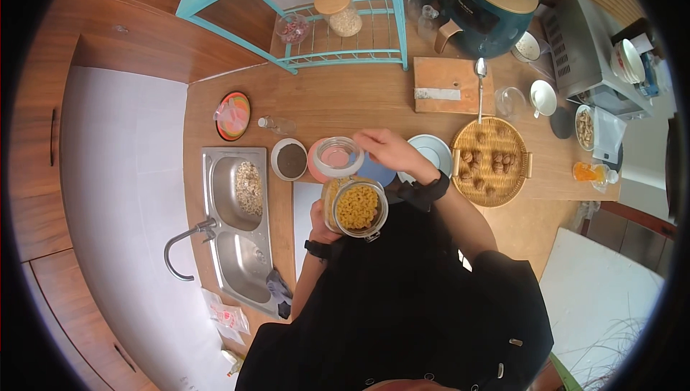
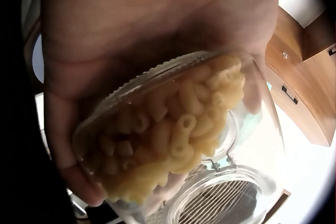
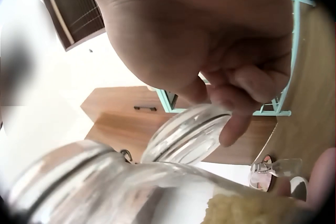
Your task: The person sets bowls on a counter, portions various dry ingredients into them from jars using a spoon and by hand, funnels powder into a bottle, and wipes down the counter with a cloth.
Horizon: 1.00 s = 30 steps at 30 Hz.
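My left hand (image 1: 322,223) grips a clip-top glass jar (image 1: 330,205) from its side, in front of my body. Yellow elbow macaroni (image 1: 357,208) shows through the open mouth; in the left wrist view the macaroni (image 2: 176,124) lies against the glass beside the palm. The hinged glass lid (image 1: 339,156) is swung back from the mouth, toward the counter. At its edge is my right hand (image 1: 397,157). The right wrist view has its thumb and curled fingers pinching the rim of the lid (image 3: 186,134).
Behind the jar stand a bowl of dark grains (image 1: 292,159), a pink plate (image 1: 314,164) and a pale plate (image 1: 430,154). A wicker tray (image 1: 463,193) of walnuts is to the right, a steel sink (image 1: 262,247) to the left. The turquoise rack (image 1: 345,57) rises at the back.
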Tool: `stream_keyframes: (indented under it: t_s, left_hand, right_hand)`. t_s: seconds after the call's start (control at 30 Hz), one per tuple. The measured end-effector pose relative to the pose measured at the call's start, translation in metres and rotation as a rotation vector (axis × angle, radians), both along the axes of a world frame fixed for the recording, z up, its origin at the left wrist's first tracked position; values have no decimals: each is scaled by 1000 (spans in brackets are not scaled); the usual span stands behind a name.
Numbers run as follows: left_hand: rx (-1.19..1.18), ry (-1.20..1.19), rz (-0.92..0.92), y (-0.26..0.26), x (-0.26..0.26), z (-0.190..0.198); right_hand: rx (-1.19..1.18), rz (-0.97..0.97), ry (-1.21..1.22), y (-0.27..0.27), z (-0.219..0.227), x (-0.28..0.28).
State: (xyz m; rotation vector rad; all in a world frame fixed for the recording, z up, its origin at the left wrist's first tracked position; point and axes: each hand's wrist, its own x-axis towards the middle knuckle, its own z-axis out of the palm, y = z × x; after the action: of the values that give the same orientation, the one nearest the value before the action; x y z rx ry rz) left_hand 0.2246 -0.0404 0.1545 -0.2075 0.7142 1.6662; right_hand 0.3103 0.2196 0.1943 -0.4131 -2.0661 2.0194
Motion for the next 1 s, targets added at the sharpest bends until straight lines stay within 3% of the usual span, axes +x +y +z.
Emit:
stream_keyframes:
  t_s: [0.07,0.13,0.2,0.27,0.33,0.37,0.43,0.47,0.53,0.63,0.73,0.8,0.9,1.0]
  left_hand:
    - [-34,-30,39,5,-1,0]
    - [-45,46,54,-1,-4,-14]
    - [-52,121,73,-5,-5,-20]
    - [227,-32,10,-8,-3,-12]
    - [326,-178,4,1,-1,16]
    - [423,-316,-3,4,-1,28]
    - [449,-253,2,-3,-8,34]
    - [397,-225,28,-9,-14,32]
    - [348,-192,68,-17,-18,25]
    - [416,-271,166,-28,-20,12]
    - [410,-307,215,-39,-26,7]
    - [184,-162,315,-41,-26,11]
    - [74,16,344,-50,-29,-1]
    - [56,-118,365,-48,-26,17]
  right_hand:
    - [-328,-1,-195,9,5,18]
    - [-258,-149,-196,26,-22,40]
    - [295,-546,-236,43,-46,67]
    - [591,-762,-460,72,-67,94]
    - [830,-965,-637,96,-73,112]
    - [835,-965,-635,109,-80,121]
    - [1285,-1039,-723,129,-101,135]
    - [1287,-1037,-715,134,-105,138]
    - [1095,-795,-981,142,-115,141]
    - [1126,-697,-1066,156,-143,141]
    - [1110,-718,-1049,161,-151,140]
    - [1127,-740,-1032,162,-158,145]
    - [1050,-714,-1086,155,-140,140]
    - [906,-802,-1094,158,-138,142]
